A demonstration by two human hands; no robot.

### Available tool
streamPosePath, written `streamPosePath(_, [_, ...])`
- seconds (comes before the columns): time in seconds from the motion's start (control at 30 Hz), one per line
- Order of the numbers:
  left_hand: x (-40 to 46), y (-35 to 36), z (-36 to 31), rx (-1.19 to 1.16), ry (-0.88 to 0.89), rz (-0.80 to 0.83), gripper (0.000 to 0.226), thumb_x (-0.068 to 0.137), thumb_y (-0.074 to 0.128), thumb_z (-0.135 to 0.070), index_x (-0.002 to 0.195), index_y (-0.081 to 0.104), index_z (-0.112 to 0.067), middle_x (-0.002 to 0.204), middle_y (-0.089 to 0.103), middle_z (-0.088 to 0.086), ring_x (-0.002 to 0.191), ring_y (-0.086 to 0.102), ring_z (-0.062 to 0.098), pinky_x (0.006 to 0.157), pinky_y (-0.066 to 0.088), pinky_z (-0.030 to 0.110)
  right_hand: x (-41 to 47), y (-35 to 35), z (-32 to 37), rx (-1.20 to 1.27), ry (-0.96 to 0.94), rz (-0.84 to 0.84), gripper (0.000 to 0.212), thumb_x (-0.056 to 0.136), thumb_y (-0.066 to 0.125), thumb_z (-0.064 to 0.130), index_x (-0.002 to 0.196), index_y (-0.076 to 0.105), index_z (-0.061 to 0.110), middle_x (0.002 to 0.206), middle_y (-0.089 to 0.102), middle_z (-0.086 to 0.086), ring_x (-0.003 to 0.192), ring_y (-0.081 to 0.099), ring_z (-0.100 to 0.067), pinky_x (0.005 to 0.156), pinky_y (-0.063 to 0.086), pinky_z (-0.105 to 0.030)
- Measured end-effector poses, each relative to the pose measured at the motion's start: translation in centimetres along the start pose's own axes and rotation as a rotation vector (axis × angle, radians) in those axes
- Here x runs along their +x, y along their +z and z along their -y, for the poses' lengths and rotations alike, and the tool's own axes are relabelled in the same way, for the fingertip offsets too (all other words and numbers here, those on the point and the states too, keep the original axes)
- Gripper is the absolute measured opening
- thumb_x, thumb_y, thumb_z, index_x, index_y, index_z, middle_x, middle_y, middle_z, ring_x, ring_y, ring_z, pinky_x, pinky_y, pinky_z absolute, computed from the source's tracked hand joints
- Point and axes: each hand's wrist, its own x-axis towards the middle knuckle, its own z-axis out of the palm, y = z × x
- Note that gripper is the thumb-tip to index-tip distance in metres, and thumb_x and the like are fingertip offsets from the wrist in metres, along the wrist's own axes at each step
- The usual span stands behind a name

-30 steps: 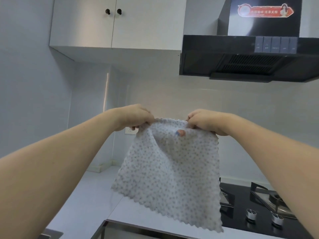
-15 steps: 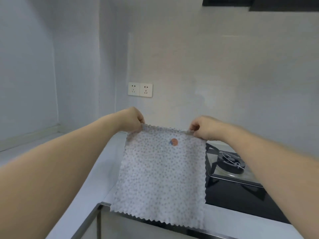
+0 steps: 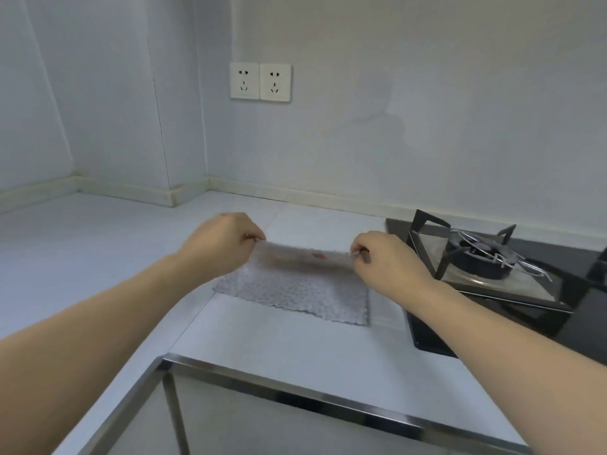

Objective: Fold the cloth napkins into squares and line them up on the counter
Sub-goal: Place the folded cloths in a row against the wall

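A white cloth napkin (image 3: 295, 290) with small grey dots and a zigzag edge lies partly on the white counter (image 3: 262, 339), its near edge flat on the surface. Its far edge is still lifted a little. My left hand (image 3: 220, 241) pinches the far left corner of it. My right hand (image 3: 384, 261) pinches the far right corner. A small red mark on the napkin shows between my hands, blurred.
A black gas hob (image 3: 492, 267) with a burner and pan supports sits directly right of the napkin. A steel sink rim (image 3: 295, 392) runs along the near edge. Two wall sockets (image 3: 260, 81) hang above the counter, which continues left into a corner.
Both hands brought the hanging napkin down and forward, and now its lower part lies on the counter. The view tilted down, so the hood and cupboards left the frame.
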Motion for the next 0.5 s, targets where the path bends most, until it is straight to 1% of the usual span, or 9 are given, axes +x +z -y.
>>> streamPosePath(0.07, [-2.9, 0.9, 1.0, -0.027, 0.012, 0.032, 0.030, 0.092, 0.052, -0.011, 0.106, 0.074, -0.025, 0.111, 0.065, -0.013, 0.092, 0.054, 0.008, 0.087, 0.045, 0.025, -2.0, 0.8, 0.7, 0.007, -0.025, -0.019, 0.016, 0.087, 0.050, 0.014, 0.093, 0.064, 0.018, 0.095, 0.060, 0.006, 0.090, 0.054, -0.015, 0.077, 0.047, -0.032])
streamPosePath(0.13, [-5.4, 2.4, 2.1, -0.061, 0.028, 0.103, 0.030, 0.093, 0.054, -0.011, 0.110, 0.073, -0.026, 0.115, 0.063, -0.012, 0.102, 0.057, 0.010, 0.095, 0.041, 0.021, -4.2, 2.4, 1.6, 0.037, -0.017, -0.004, 0.016, 0.084, 0.052, 0.012, 0.091, 0.065, 0.017, 0.096, 0.060, 0.004, 0.094, 0.053, -0.017, 0.079, 0.043, -0.030])
streamPosePath(0.2, [-6.9, 3.7, 3.1, -0.121, 0.067, 0.097, 0.032, 0.092, 0.055, -0.007, 0.114, 0.072, -0.023, 0.118, 0.062, -0.010, 0.109, 0.057, 0.010, 0.098, 0.034, 0.012, -6.4, 4.3, 2.3, 0.061, -0.007, 0.017, 0.018, 0.084, 0.051, 0.010, 0.094, 0.065, 0.016, 0.100, 0.060, 0.003, 0.098, 0.051, -0.019, 0.084, 0.042, -0.030])
streamPosePath(0.27, [-7.0, 4.0, 3.6, -0.186, 0.066, 0.090, 0.031, 0.091, 0.056, -0.007, 0.113, 0.072, -0.022, 0.114, 0.060, -0.012, 0.105, 0.056, 0.004, 0.092, 0.027, -0.002, -7.2, 5.1, 2.3, 0.049, 0.010, -0.022, 0.019, 0.085, 0.050, 0.011, 0.096, 0.065, 0.017, 0.100, 0.060, 0.005, 0.099, 0.050, -0.017, 0.087, 0.041, -0.029])
streamPosePath(0.3, [-6.8, 4.0, 3.8, -0.208, 0.067, 0.097, 0.029, 0.091, 0.057, -0.008, 0.112, 0.072, -0.021, 0.112, 0.059, -0.013, 0.102, 0.055, 0.003, 0.089, 0.026, -0.005, -7.2, 5.1, 2.3, 0.046, 0.016, -0.035, 0.019, 0.084, 0.051, 0.012, 0.095, 0.065, 0.018, 0.099, 0.060, 0.006, 0.099, 0.050, -0.015, 0.087, 0.041, -0.028])
streamPosePath(0.33, [-6.5, 3.9, 3.9, -0.222, 0.082, 0.106, 0.027, 0.091, 0.059, -0.011, 0.112, 0.072, -0.022, 0.111, 0.060, -0.012, 0.101, 0.055, 0.004, 0.088, 0.028, -0.004, -7.1, 5.1, 2.3, 0.057, 0.022, -0.037, 0.017, 0.084, 0.052, 0.013, 0.094, 0.064, 0.019, 0.098, 0.059, 0.007, 0.098, 0.050, -0.015, 0.087, 0.041, -0.027])
streamPosePath(0.37, [-6.2, 3.9, 4.0, -0.201, 0.103, 0.112, 0.025, 0.091, 0.059, -0.014, 0.111, 0.072, -0.023, 0.109, 0.060, -0.011, 0.100, 0.056, 0.007, 0.090, 0.034, 0.003, -7.0, 5.0, 2.3, 0.075, 0.028, -0.032, 0.015, 0.084, 0.054, 0.015, 0.093, 0.064, 0.020, 0.097, 0.058, 0.009, 0.098, 0.050, -0.014, 0.087, 0.042, -0.027])
streamPosePath(0.43, [-5.9, 3.9, 4.5, -0.132, 0.138, 0.094, 0.020, 0.094, 0.058, -0.019, 0.108, 0.071, -0.022, 0.107, 0.062, -0.007, 0.099, 0.056, 0.014, 0.091, 0.043, 0.023, -6.9, 5.1, 2.3, 0.102, 0.047, 0.004, 0.010, 0.084, 0.058, 0.028, 0.094, 0.062, 0.026, 0.097, 0.055, 0.013, 0.097, 0.048, -0.011, 0.090, 0.042, -0.028])
streamPosePath(0.5, [-5.9, 3.8, 4.8, -0.083, 0.123, 0.085, 0.017, 0.096, 0.053, -0.018, 0.105, 0.068, -0.019, 0.102, 0.061, -0.003, 0.096, 0.053, 0.021, 0.085, 0.044, 0.033, -6.9, 5.2, 2.3, 0.094, 0.064, 0.057, 0.021, 0.083, 0.062, 0.046, 0.098, 0.060, 0.031, 0.100, 0.051, 0.017, 0.099, 0.046, -0.007, 0.092, 0.039, -0.026])
